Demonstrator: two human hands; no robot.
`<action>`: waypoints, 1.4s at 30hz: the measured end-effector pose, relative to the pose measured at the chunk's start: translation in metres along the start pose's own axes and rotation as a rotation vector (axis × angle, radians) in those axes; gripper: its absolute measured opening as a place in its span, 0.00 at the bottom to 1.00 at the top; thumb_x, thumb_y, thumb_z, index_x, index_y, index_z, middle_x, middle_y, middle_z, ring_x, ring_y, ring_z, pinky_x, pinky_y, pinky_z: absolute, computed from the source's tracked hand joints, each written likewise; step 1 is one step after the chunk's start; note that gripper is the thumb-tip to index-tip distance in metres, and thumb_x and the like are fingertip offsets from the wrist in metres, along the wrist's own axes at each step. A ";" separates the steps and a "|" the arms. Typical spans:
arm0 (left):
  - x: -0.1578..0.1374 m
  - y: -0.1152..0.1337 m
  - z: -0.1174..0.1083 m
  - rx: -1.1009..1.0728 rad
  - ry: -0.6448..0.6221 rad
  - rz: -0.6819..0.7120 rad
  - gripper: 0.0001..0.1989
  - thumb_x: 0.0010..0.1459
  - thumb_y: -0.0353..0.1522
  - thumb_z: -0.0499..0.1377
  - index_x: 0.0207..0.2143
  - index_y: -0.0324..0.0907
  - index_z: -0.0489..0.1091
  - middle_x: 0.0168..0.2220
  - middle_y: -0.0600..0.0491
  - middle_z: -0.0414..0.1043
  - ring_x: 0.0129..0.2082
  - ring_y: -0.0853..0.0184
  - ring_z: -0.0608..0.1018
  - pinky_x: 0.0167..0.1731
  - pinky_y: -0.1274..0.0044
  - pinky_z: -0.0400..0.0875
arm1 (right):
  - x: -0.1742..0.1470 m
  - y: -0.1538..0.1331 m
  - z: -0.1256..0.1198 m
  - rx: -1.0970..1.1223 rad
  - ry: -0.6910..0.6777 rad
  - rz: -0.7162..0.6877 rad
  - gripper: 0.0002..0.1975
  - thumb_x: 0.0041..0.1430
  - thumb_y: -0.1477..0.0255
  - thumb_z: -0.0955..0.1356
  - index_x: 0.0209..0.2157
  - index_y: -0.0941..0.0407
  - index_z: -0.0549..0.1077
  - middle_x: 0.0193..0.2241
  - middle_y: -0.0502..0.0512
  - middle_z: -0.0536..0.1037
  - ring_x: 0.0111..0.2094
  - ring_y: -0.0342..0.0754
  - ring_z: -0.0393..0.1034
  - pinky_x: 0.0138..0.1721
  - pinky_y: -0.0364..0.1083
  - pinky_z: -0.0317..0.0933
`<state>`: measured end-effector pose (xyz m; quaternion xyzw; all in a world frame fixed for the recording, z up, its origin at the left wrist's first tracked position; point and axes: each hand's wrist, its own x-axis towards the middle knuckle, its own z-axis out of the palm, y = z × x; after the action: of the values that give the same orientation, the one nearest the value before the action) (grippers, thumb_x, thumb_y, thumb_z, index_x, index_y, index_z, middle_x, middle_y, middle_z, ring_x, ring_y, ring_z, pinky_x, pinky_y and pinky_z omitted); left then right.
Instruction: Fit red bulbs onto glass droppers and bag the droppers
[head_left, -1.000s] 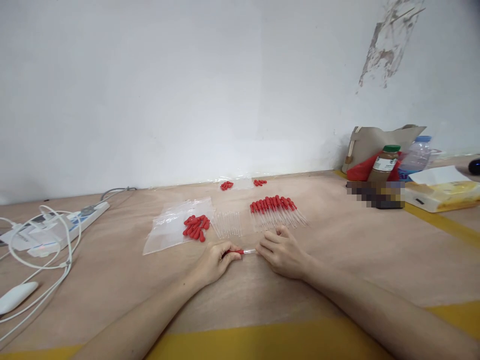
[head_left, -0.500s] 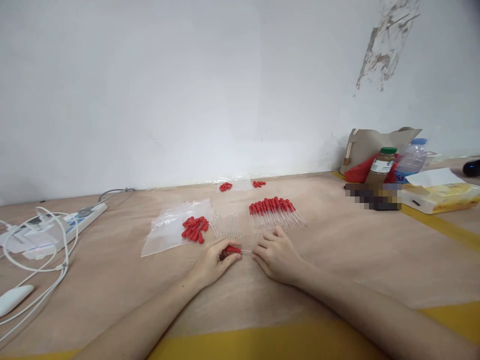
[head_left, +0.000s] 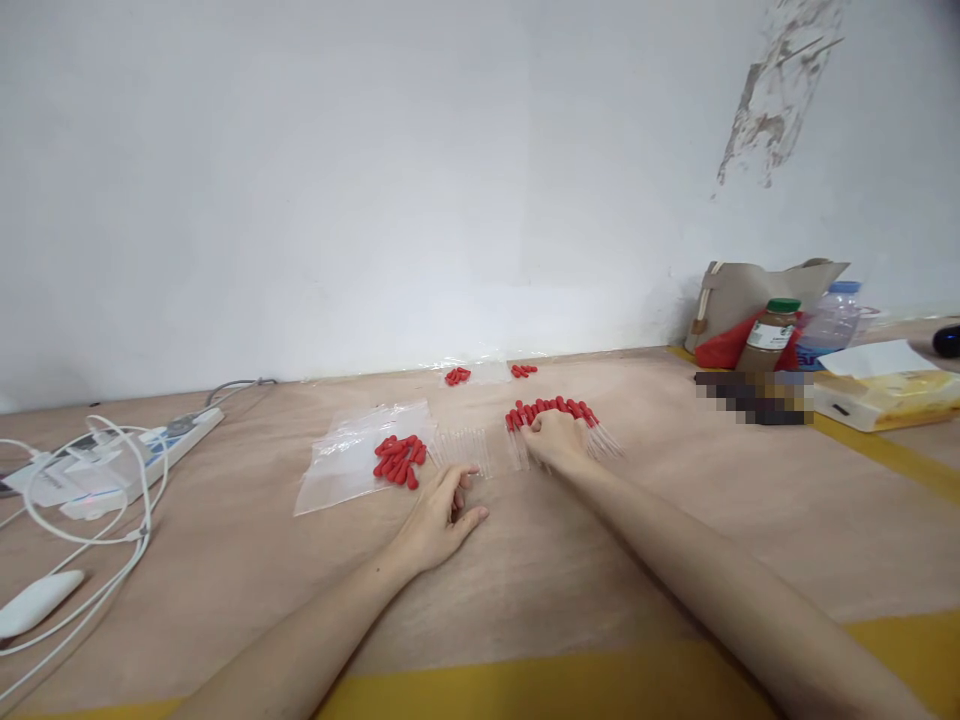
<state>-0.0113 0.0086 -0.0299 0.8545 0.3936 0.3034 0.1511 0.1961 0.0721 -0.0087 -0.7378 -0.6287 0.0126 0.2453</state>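
My left hand (head_left: 441, 520) rests on the table with nothing in it, thumb and fingers apart, just in front of loose clear glass tubes (head_left: 463, 450). Over the row of red-bulbed droppers (head_left: 570, 408) my right hand (head_left: 559, 437) is lowered, fingers closed on a dropper that the hand mostly hides. The droppers lie side by side, bulbs toward the wall and tubes toward me. Left of the tubes, a pile of loose red rubber bulbs (head_left: 400, 460) sits at the edge of a clear plastic bag (head_left: 337, 465).
Two small groups of red bulbs, one on the left (head_left: 457, 376) and one on the right (head_left: 524, 371), lie by the wall. A power strip (head_left: 180, 450) with white cables stands left. At right are a green-capped bottle (head_left: 769, 335), a grey bag (head_left: 731, 290) and a tissue pack (head_left: 892, 395).
The dropper that was between both hands has left my left hand, which has opened. My right hand has moved forward over the row of droppers. The view has shifted slightly.
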 end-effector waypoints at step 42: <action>0.010 -0.029 -0.076 0.555 -0.102 -0.036 0.05 0.50 0.36 0.57 0.26 0.44 0.70 0.29 0.52 0.67 0.32 0.63 0.68 0.30 0.75 0.58 | -0.037 0.019 -0.018 -0.143 -0.054 -0.438 0.11 0.58 0.74 0.55 0.35 0.61 0.66 0.29 0.62 0.73 0.30 0.51 0.66 0.34 0.48 0.49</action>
<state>-0.0716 0.0370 0.0182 0.8703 0.4686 0.1380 -0.0638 0.2122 0.0291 -0.0107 -0.5985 -0.7796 -0.0656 0.1723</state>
